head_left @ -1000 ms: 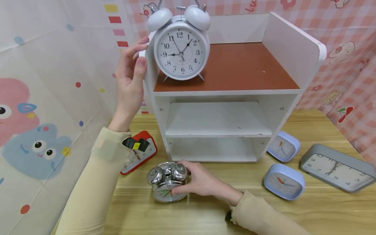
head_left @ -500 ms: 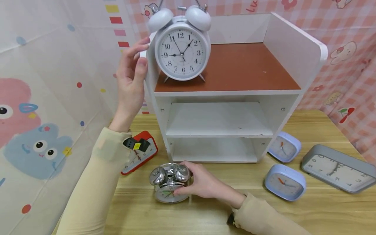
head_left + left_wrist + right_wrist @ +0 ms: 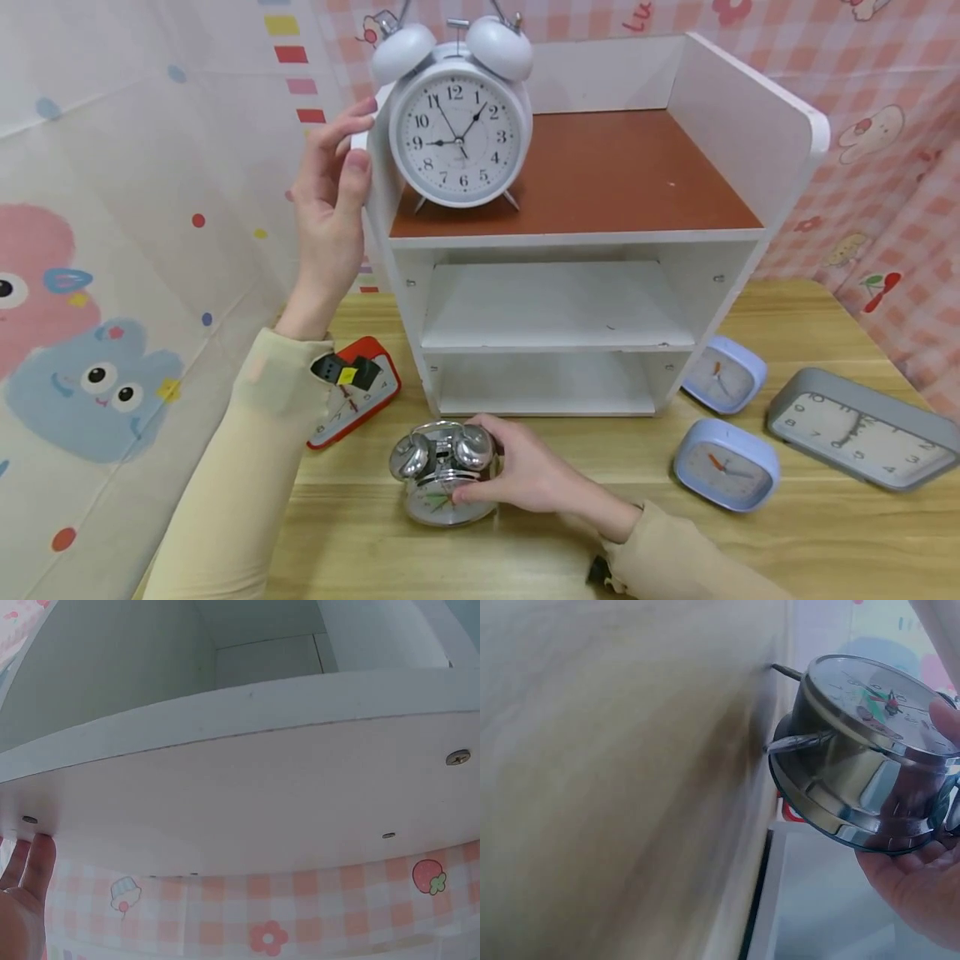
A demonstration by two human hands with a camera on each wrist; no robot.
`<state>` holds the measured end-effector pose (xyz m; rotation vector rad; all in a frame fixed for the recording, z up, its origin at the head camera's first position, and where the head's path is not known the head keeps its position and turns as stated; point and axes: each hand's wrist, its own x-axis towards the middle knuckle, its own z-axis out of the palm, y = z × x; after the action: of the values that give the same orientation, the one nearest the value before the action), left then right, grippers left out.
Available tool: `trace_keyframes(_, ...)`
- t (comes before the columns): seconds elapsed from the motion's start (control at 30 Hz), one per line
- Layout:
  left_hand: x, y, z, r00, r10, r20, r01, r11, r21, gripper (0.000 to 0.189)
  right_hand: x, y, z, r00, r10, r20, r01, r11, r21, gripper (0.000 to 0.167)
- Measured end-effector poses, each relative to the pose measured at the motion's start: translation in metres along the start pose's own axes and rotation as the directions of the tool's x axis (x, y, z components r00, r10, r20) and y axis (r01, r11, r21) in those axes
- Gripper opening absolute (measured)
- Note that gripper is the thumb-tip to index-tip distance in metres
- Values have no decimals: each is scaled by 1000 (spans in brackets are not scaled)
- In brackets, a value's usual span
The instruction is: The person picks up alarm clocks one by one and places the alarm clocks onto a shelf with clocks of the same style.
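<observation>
My right hand (image 3: 528, 471) grips a silver twin-bell alarm clock (image 3: 442, 450), thumb across its glass face and fingers round the back. The clock leans back with its face upward, close over the table; in the right wrist view, the metal legs of the alarm clock (image 3: 870, 787) point toward the wood. At the upper left, my left hand (image 3: 330, 196) touches the outside of the white shelf unit's side panel (image 3: 382, 192) near the top, fingertips against the board in the left wrist view (image 3: 225, 802). Beside it on the brown top stands a white twin-bell alarm clock (image 3: 461, 137).
A red clock (image 3: 360, 396) lies partly behind my left sleeve. Right of the shelf unit are two light-blue clocks, the front light-blue clock (image 3: 726, 464) and the rear light-blue clock (image 3: 724, 375), and a grey clock (image 3: 862, 429). Patterned curtains hang behind.
My right hand has shifted the silver alarm clock slightly to the right and toward me. My left hand stays at the side panel.
</observation>
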<state>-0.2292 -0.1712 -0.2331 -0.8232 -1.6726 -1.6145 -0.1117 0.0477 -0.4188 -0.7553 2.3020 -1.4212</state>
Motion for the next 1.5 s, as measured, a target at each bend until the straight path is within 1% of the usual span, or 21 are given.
trace_keyframes(0.17, 0, 1, -1, 1000, 6, -5, -6, 1000, 4, 61, -7, -4, -9, 1000, -17, -6, 17, 1000, 17, 67)
trace_keyframes(0.4, 1, 2, -1, 1000, 10, -7, -10, 1000, 3, 60, -21, -11, -25, 996, -77, -45, 78, 997, 13, 66)
trace_keyframes(0.53, 0, 2, -1, 1000, 1, -5, -1, 1000, -6, 57, -29, -15, -34, 992, -101, -77, 102, 995, 0, 67)
trace_keyframes(0.7, 0, 2, -1, 1000, 0, -3, 0, 1000, -3, 53, -39, -21, -45, 987, -97, -127, 92, 995, -49, 68)
trace_keyframes(0.83, -1, 1, 0, 1000, -1, 0, 1, 1000, -2, 55, -48, -29, -55, 980, -121, -158, 110, 991, -81, 67)
trace_keyframes(1.03, -1, 1, -1, 1000, -22, 6, 22, 1000, 6, 56, -61, -43, -75, 971, -155, -180, 143, 986, -80, 64)
trace_keyframes(1.13, -1, 2, 0, 1000, -23, 5, 23, 1000, 3, 52, -66, -49, -85, 962, -181, -206, 163, 982, -100, 64)
trace_keyframes(1.2, -1, 2, 0, 1000, -20, 7, 20, 1000, 6, 50, -69, -53, -92, 951, -201, -233, 175, 976, -130, 65)
trace_keyframes(1.37, 0, 2, 1, 1000, -4, 14, 4, 1000, 7, 47, -77, -66, -108, 917, -265, -299, 212, 957, -200, 72)
trace_keyframes(1.5, 0, 2, 1, 1000, -6, 7, 6, 1000, 6, 48, -81, -75, -124, 889, -320, -327, 256, 940, -224, 77)
